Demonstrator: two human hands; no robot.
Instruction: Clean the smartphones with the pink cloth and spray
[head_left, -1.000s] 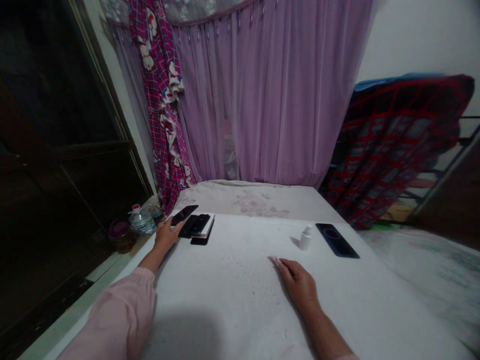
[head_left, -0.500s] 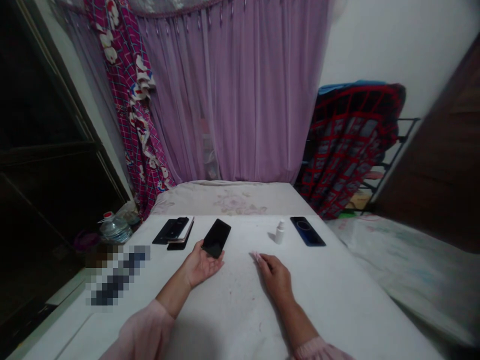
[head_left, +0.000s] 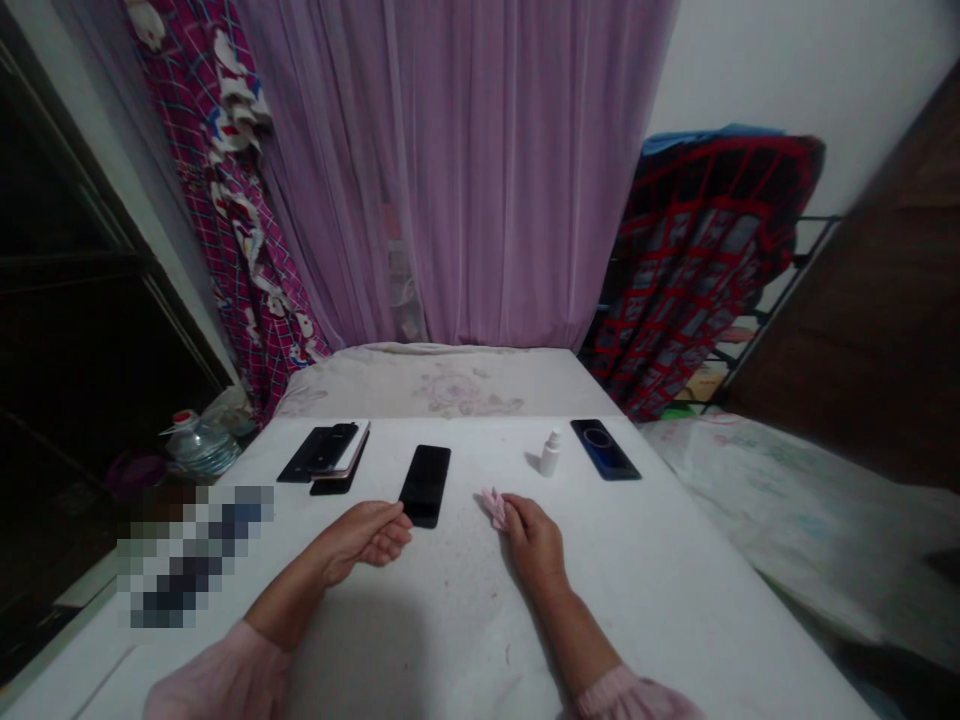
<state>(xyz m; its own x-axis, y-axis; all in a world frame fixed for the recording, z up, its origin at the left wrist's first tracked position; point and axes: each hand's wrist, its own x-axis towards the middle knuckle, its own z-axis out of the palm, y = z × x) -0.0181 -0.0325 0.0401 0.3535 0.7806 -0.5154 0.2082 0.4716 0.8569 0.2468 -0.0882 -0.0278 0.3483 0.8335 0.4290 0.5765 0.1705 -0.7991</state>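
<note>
- The left hand (head_left: 364, 530) lies palm-up on the white desk (head_left: 675, 590), fingers loosely curled and holding nothing; its fingertips sit at the near end of a black phone (head_left: 425, 484).
- That black phone lies flat, screen up, lengthwise away from the person, about midway between the 2 hands.
- The right hand (head_left: 534, 535) rests knuckles-up on the desk and pinches a small pink cloth (head_left: 493, 505) at its fingertips; the cloth touches the desk surface.
- A small white bottle (head_left: 550, 453) stands upright beyond the right hand, just beside a dark blue phone (head_left: 604, 449) that lies flat to its right.
- At the far left of the desk a stack of phones (head_left: 326, 456) lies flat, well apart from the left hand.
- Both arms wear pink sleeves (head_left: 225, 675).
- Behind the desk is a bed (head_left: 450, 380) with a pale flowered sheet, and behind that a purple curtain (head_left: 465, 170).
- A red-checked blanket (head_left: 705, 260) hangs over a rack on the right.
- A water bottle (head_left: 196, 445) stands low on the left, off the desk.
</note>
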